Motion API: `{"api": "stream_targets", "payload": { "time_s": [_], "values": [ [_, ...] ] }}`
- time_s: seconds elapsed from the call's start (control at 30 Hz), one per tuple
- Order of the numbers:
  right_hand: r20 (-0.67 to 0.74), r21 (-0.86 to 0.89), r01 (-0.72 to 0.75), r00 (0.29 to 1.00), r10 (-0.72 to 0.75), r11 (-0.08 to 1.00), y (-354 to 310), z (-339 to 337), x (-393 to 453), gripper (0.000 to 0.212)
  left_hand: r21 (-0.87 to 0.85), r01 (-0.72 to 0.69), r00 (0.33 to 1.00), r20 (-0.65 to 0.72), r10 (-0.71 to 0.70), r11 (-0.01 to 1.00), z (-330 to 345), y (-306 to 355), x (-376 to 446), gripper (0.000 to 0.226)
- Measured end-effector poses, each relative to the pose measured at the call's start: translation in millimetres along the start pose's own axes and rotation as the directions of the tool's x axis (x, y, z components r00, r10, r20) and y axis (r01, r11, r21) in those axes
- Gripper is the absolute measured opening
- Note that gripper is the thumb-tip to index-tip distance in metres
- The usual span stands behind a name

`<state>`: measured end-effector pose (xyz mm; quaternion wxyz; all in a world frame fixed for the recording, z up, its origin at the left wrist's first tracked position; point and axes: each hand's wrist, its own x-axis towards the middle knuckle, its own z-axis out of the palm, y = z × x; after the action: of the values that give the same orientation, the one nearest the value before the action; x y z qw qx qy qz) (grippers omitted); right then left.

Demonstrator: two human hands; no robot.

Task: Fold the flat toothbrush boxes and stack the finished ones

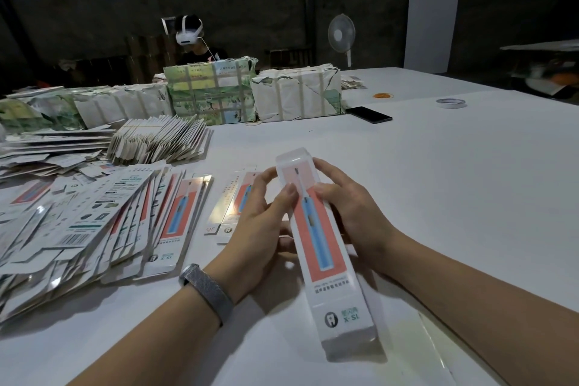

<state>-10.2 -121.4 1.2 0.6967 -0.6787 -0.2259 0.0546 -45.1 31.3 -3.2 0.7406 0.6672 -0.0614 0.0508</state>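
A long white toothbrush box (326,260) with a pink panel and a blue brush picture is held above the white table (454,197), its far end pointing away from me. My left hand (260,229) grips its left side, thumb on the top face. My right hand (347,210) holds the right side, fingers curled over the far end. Flat unfolded boxes (178,219) lie fanned out at the left, and one or two more flat boxes (232,204) sit just behind my left hand.
A banded bundle of flat blanks (159,141) and loose cards lie at the far left. Wrapped paper bundles (213,94) line the back, with a person in a headset (191,37) behind. A black phone (368,114), a tape roll (451,102) and a fan (341,34) are further right.
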Motion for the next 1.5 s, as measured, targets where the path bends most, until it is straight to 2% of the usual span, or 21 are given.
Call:
{"api": "stream_targets", "payload": {
  "time_s": [0.07,0.17,0.37,0.5,0.6,0.67,0.87,1.03,1.23,1.37,1.5],
  "values": [
    [-0.05,0.031,0.004,0.999,-0.002,1.0,0.7,-1.8,0.9,0.031,0.025,0.004,1.0,0.031,-0.005,1.0,0.8,-2.2,-0.4,0.036],
    [-0.064,0.061,-0.018,0.998,0.022,0.998,1.4,-4.0,1.2,0.024,0.057,0.004,0.998,0.059,-0.008,0.998,0.7,-3.1,-0.6,0.043],
    [-0.06,0.064,-0.033,0.998,0.037,0.997,3.7,-4.3,2.7,0.027,0.084,0.013,0.998,0.06,-0.018,0.996,1.6,-3.5,-0.7,0.029],
    [-0.086,0.046,-0.027,0.996,0.031,0.999,4.7,-4.8,3.1,0.019,0.093,0.036,0.998,0.056,-0.041,0.995,0.9,-4.0,0.7,0.02],
    [-0.104,0.066,0.017,0.994,-0.01,0.998,4.6,-5.7,2.5,0.016,0.108,0.034,0.998,0.054,-0.04,0.994,0.9,-2.7,1.0,0.026],
    [-0.114,0.082,0.039,0.993,-0.03,0.996,3.7,-6.0,1.8,0.019,0.116,0.024,0.998,0.05,-0.03,0.993,1.5,-2.3,1.0,0.032],
    [-0.109,0.118,0.068,0.993,-0.055,0.991,2.8,-5.1,3.0,0.03,0.091,0.03,0.999,0.009,-0.031,0.995,2.0,-5.7,1.4,0.031],
    [-0.11,0.132,0.09,0.991,-0.076,0.987,2.8,-6.0,4.0,0.029,0.114,0.061,0.998,0.013,-0.063,0.992,0.6,-4.1,2.5,0.02],
    [-0.118,0.113,0.131,0.986,-0.117,0.985,3.2,-8.7,3.9,0.033,0.135,0.068,0.997,0.021,-0.072,0.989,-0.1,-3.1,2.3,0.019],
    [-0.12,0.107,0.124,0.987,-0.111,0.987,3.4,-9.3,4.5,0.032,0.116,0.049,0.998,0.023,-0.052,0.992,-0.1,-3.1,2.2,0.026],
    [-0.125,0.104,0.118,0.987,-0.104,0.988,4.2,-8.8,5.9,0.032,0.109,0.028,0.999,0.029,-0.031,0.994,0.9,-1.3,0.9,0.042]
  ]
}}
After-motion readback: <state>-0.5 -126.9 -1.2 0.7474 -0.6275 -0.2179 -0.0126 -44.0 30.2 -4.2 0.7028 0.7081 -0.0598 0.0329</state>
